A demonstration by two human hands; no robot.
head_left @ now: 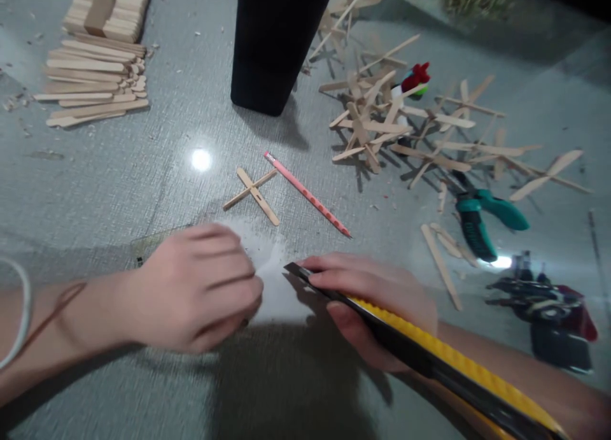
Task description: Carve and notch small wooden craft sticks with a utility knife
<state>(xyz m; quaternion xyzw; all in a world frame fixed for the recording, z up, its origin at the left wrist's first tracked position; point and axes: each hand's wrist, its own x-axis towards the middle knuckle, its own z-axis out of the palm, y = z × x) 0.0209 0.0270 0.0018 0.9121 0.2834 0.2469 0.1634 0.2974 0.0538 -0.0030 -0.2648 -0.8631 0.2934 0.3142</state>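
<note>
My right hand (372, 306) is closed around a yellow and black utility knife (420, 351), its dark blade pointing up and left. To the left, my left hand (205, 287) is curled with the knuckles up; whatever its fingers hold, if anything, is hidden. Between the hands lies a patch of pale dust (274, 281). Just beyond them rest two crossed wooden sticks (252, 186), one with a small slot. A pink pencil (310, 198) lies slanted to the right of the cross. Part of a clear ruler (153, 239) shows behind my left hand.
Stacked sticks (95, 80) and a banded bundle (107, 10) are at the back left. A black container (277, 45) stands at the back centre. Joined sticks (372, 121) spread over the back right, with green-handled pliers (477, 227) and a dark tool (548, 306) nearer.
</note>
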